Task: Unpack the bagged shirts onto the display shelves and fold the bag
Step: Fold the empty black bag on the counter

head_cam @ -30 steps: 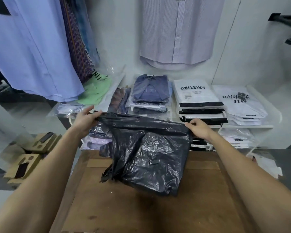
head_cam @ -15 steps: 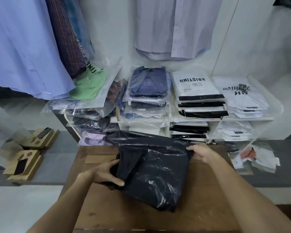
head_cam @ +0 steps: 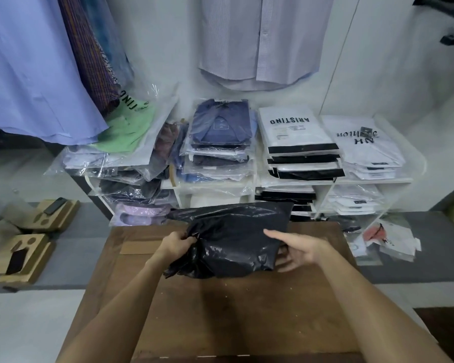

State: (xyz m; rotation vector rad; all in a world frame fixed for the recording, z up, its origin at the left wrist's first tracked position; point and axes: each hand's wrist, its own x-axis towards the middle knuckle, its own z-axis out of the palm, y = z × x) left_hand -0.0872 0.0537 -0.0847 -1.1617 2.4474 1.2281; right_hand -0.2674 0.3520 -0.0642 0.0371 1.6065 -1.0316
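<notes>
A crumpled black plastic bag lies partly folded on the far half of a brown wooden table. My left hand grips the bag's bunched left side. My right hand is at the bag's right edge with the thumb laid on top and the fingers spread beside and under the fold. Behind the table, white display shelves hold stacks of bagged shirts, among them white packs printed ARISTINO.
Shirts hang on the wall above the shelves, and a light blue one hangs at the left. Cardboard inserts lie on the floor at the left. Loose packets lie on the floor at the right.
The bag came down from mid-air onto the table and is folded smaller. My left hand moved in to the bag's left side; my right hand slid from the top corner to the right edge.
</notes>
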